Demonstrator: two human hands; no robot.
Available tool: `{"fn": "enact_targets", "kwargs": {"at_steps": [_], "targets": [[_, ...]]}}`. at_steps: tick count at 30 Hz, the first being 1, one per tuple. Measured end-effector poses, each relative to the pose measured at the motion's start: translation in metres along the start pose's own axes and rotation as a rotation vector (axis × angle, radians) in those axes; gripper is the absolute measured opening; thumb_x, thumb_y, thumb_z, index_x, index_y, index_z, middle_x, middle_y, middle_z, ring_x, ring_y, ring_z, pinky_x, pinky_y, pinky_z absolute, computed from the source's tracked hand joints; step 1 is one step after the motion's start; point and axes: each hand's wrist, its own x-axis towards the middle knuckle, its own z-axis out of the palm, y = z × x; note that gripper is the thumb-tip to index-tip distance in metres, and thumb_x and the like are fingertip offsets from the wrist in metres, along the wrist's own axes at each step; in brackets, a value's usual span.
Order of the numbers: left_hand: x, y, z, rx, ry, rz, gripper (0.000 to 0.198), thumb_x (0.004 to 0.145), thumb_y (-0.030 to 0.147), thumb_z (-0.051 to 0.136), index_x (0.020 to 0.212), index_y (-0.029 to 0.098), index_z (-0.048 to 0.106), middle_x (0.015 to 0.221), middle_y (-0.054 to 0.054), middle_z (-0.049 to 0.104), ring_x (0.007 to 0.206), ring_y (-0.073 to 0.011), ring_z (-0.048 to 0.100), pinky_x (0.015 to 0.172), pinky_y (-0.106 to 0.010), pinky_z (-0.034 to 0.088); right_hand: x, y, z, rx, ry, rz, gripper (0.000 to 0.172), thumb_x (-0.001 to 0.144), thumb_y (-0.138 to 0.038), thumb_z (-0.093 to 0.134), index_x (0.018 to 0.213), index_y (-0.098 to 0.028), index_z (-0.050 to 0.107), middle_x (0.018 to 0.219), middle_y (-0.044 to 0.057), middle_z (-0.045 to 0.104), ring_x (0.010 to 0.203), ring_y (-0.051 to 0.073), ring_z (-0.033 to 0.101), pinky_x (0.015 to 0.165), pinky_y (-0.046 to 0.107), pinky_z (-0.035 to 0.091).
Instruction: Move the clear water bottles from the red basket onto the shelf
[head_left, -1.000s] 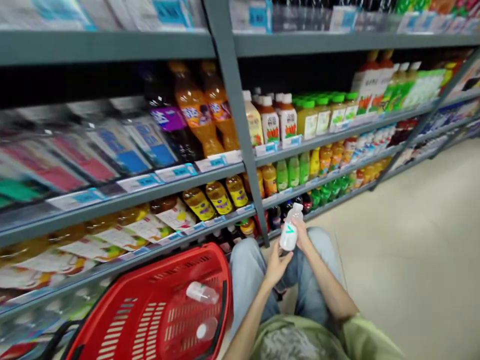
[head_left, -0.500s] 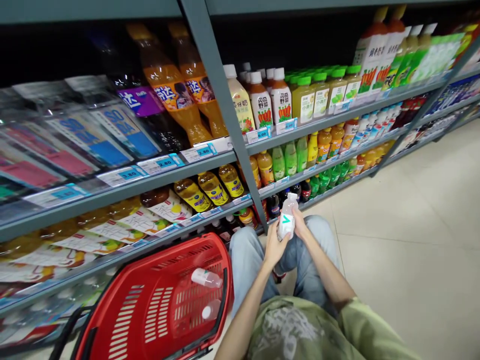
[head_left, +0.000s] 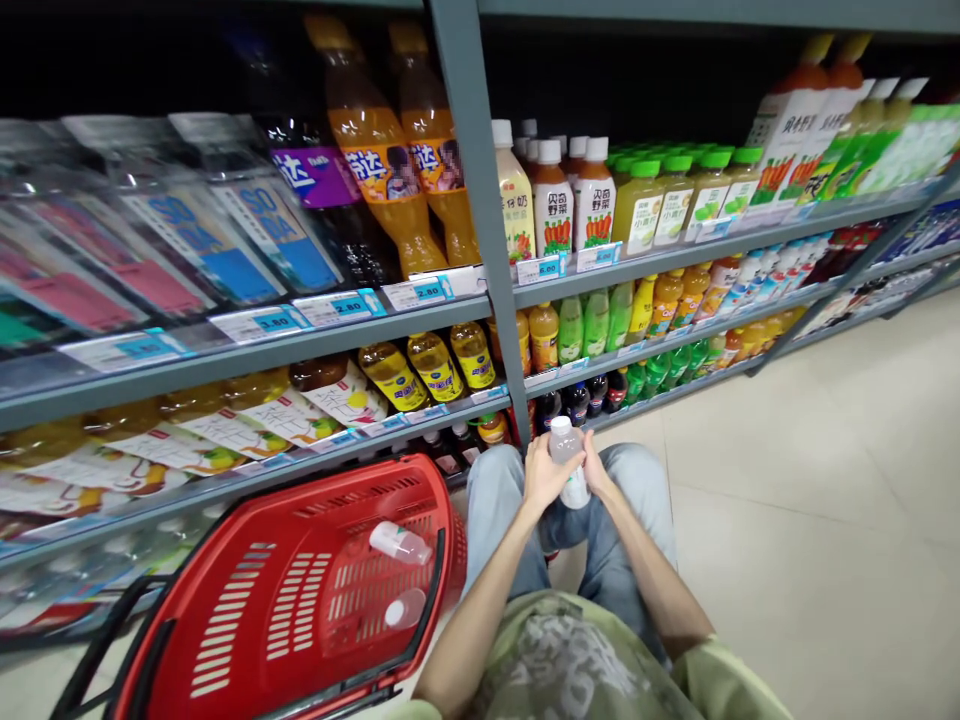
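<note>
Both my hands hold a small white plastic bottle (head_left: 568, 455) with a white cap, upright above my knees. My left hand (head_left: 543, 474) wraps round its left side and my right hand (head_left: 596, 473) grips its right side. The bottle's label is hidden by my fingers. To my left, a red shopping basket (head_left: 247, 610) stands on the floor with two similar white bottles (head_left: 400, 543) lying inside it.
Grey metal shelves (head_left: 480, 200) run along the left, packed with orange soda bottles (head_left: 375, 160), juice bottles (head_left: 592, 205), green-capped drinks (head_left: 675, 200) and yellow bottles (head_left: 435, 365). Beige tiled floor (head_left: 825, 480) opens to the right. My knees in light jeans (head_left: 637, 500) are bent low.
The bottle has sunk a little toward my knees and turned upright, so my hands now cover its label. The view has shifted slightly right and down along the shelves.
</note>
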Motion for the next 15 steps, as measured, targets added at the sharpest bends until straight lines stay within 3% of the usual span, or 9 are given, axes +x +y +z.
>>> {"fn": "enact_targets", "kwargs": {"at_steps": [4, 7, 10, 15], "targets": [[-0.006, 0.004, -0.018, 0.001, -0.01, 0.025, 0.06, 0.068, 0.039, 0.091, 0.118, 0.017, 0.065, 0.11, -0.01, 0.07, 0.098, -0.0281, 0.067, 0.085, -0.039, 0.055, -0.001, -0.003, -0.004, -0.013, -0.019, 0.03, 0.085, 0.07, -0.098, 0.05, 0.103, -0.023, 0.074, 0.097, 0.006, 0.079, 0.093, 0.025, 0.073, 0.084, 0.036, 0.058], [-0.009, 0.014, -0.045, 0.084, 0.047, 0.132, 0.063, 0.066, 0.041, 0.093, 0.119, 0.021, 0.065, 0.106, -0.008, 0.069, 0.098, -0.0278, 0.065, 0.086, -0.039, 0.055, -0.001, -0.012, -0.011, -0.009, -0.003, 0.036, 0.085, 0.076, -0.098, 0.043, 0.104, -0.024, 0.073, 0.09, 0.006, 0.079, 0.083, 0.023, 0.073, 0.073, 0.033, 0.057], [-0.006, 0.029, -0.087, 0.117, 0.11, 0.191, 0.058, 0.068, 0.043, 0.091, 0.116, 0.021, 0.066, 0.104, -0.006, 0.068, 0.097, -0.0266, 0.065, 0.086, -0.038, 0.054, -0.001, -0.017, -0.019, 0.018, 0.041, 0.048, 0.083, 0.077, -0.097, 0.044, 0.105, -0.024, 0.072, 0.092, 0.008, 0.079, 0.083, 0.024, 0.074, 0.074, 0.035, 0.059], [-0.001, 0.059, -0.174, 0.126, 0.213, 0.236, 0.047, 0.07, 0.045, 0.088, 0.102, 0.017, 0.066, 0.095, -0.004, 0.068, 0.082, -0.0225, 0.064, 0.074, -0.034, 0.051, -0.002, -0.014, -0.023, 0.039, 0.068, 0.092, 0.082, 0.073, -0.096, 0.053, 0.103, -0.022, 0.073, 0.092, 0.01, 0.079, 0.078, 0.024, 0.074, 0.069, 0.034, 0.059]]}}
